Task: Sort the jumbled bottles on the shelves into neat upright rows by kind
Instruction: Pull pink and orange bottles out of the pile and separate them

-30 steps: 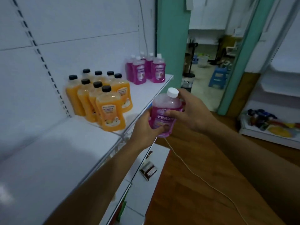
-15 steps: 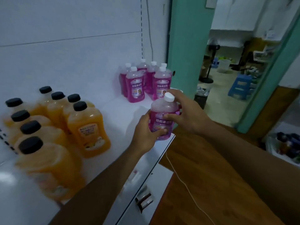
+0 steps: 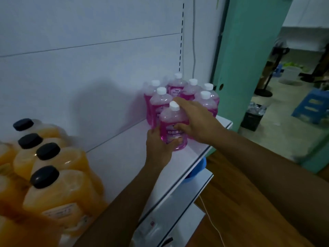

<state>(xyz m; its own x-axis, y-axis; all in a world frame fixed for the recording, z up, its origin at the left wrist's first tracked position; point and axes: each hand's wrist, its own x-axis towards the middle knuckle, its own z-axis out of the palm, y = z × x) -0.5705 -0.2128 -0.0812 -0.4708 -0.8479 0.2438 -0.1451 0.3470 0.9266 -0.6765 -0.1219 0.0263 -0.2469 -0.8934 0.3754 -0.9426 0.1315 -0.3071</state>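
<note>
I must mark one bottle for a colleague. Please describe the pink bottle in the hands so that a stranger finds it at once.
On the white shelf, go to its right end, where pink bottles with white caps stand by the green pillar. The held pink bottle is the front one, nearest the shelf edge, with both hands on it.

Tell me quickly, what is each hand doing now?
Left hand: holds the pink clear plastic bottle with white cap low on its side.
Right hand: fingers curled round the same bottle's front.

I've got both hands on the front pink bottle, upright near the shelf right front corner: left hand gripping low, right hand wrapping its side, pink bottles clustered just behind.
</note>
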